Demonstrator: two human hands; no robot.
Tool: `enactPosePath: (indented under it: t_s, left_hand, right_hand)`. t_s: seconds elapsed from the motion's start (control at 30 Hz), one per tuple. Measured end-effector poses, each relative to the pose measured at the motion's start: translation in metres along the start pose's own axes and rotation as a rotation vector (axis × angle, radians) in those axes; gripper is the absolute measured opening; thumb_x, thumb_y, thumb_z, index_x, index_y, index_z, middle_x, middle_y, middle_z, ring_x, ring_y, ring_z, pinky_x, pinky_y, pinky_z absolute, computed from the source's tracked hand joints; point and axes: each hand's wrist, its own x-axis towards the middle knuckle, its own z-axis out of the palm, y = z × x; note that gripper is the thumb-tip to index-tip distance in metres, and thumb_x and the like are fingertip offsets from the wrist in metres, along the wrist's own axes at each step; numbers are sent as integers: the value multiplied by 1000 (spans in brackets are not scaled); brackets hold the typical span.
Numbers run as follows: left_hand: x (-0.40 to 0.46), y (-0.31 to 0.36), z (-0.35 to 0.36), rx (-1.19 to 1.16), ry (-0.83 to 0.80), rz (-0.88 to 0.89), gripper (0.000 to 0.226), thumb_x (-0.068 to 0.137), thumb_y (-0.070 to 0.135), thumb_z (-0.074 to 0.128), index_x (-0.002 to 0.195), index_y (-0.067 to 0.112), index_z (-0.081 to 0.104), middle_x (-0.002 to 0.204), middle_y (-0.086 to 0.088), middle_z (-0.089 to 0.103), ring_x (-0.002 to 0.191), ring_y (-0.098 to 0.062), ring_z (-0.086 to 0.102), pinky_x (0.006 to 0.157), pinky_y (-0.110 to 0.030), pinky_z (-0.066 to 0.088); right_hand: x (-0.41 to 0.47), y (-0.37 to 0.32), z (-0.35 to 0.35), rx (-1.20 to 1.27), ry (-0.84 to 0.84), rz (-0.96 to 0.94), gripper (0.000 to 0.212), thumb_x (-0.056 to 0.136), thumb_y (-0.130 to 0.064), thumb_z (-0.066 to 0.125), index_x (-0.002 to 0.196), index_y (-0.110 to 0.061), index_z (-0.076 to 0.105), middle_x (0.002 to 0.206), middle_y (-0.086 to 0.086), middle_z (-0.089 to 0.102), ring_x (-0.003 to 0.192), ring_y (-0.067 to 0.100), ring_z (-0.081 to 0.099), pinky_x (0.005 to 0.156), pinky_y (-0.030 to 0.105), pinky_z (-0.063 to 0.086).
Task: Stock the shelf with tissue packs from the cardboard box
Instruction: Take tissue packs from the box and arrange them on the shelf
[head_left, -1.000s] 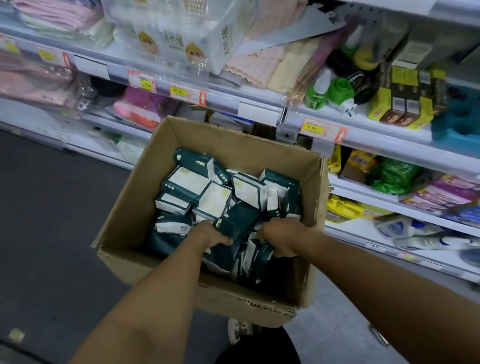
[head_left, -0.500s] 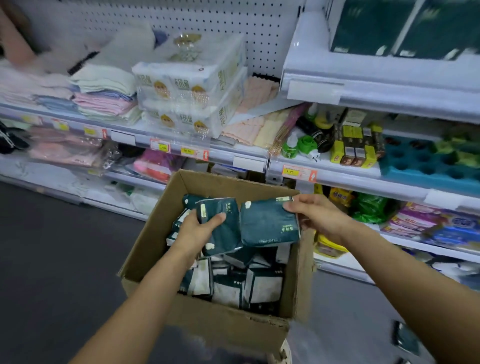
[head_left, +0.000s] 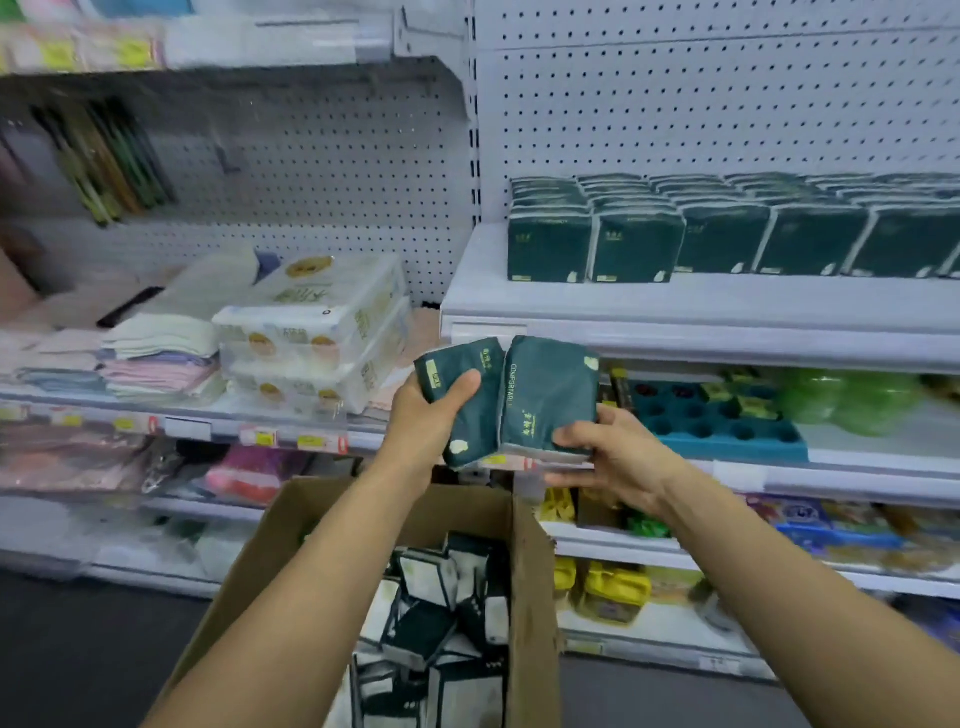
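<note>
Left hand grip wrapped round one dark green soft tissue pack, right hand pinching another, both touching, raised above open brown cardboard box, below white metal shelf of matching packs

I see a white shelf carrying rows of dark green tissue packs set back from its front edge, starting near its left end. The lower left shelf bears folded towels beside clear-wrapped tissue bundles.

Shop aisle, pegboard-backed shelves, price tags, packaged goods
</note>
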Motion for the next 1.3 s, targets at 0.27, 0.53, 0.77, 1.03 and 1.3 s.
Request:
enactPosePath:
  t_s: [0.27, 0.53, 0.77, 1.03, 1.3]
  left_hand:
    - [24, 32, 96, -51, -162, 62, 68, 61, 39, 88, 121, 20, 61, 112, 2, 73, 105, -20, 69, 91, -43, 57]
    - [64, 52, 149, 243, -196, 122, 74, 54, 27, 96, 116, 29, 57, 108, 9, 72, 102, -16, 68, 88, -43, 57]
    - [86, 60, 191, 168, -244, 27, 38, 85, 45, 72, 115, 22, 65, 101, 4, 76, 96, -20, 72, 92, -46, 56]
    - [116, 56, 221, 92, -63, -3, 36, 91, 46, 65, 115, 20, 62, 109, -2, 72, 97, -23, 69, 90, -45, 55]
    - [122, 51, 236, 55, -71, -46, 24, 90, 47, 65, 102, 25, 65, 105, -1, 74, 103, -24, 67, 100, -49, 49]
  right_hand:
    - [9, -57, -57, 160, 84, -170, 39, 76, -20, 75, 110, -7, 64, 96, 7, 71, 73, 19, 62, 58, 31, 50]
    - [16, -115, -126, -50, 213, -281, 46, 72, -40, 75, 108, -13, 65, 96, 2, 71, 79, 16, 65, 63, 30, 49]
    - [20, -169, -194, -499, 44, -302, 14, 90, -20, 68, 85, -7, 65, 71, 3, 56, 61, 14, 46, 51, 23, 37]
    - [35, -177, -266, -469, 415, -382, 16, 85, -15, 75, 84, -15, 59, 76, -1, 64, 79, 20, 64, 81, 35, 54]
    - [75, -179, -266, -748, 562, -386, 36, 86, -19, 73, 65, -12, 44, 63, 2, 40, 60, 18, 36, 60, 30, 33]
